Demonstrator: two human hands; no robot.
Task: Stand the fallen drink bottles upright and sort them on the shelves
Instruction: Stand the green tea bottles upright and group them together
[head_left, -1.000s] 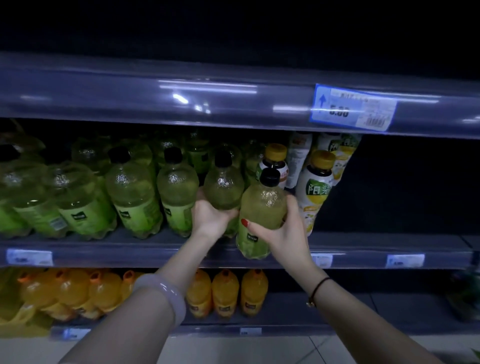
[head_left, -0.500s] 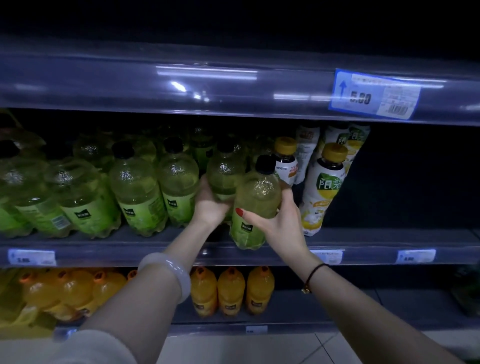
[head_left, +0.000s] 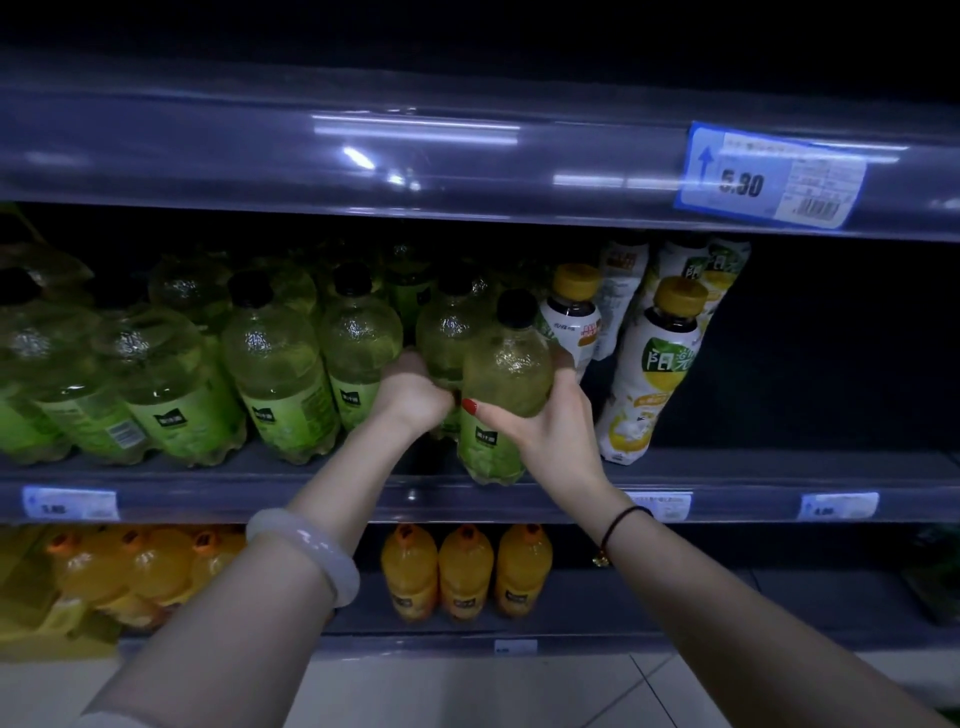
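The right hand (head_left: 556, 434) is gripping a clear green plastic bottle with a black cap (head_left: 506, 364), its base sitting at the front edge of the grey middle shelf (head_left: 753, 467). The left hand (head_left: 413, 395) is clasping a matching bottle (head_left: 447, 332) just behind on that shelf.

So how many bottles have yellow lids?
2. One yellow-lidded bottle stands just right of the green bottle in the right hand; the other stands further right. White bottles behind may hide more.
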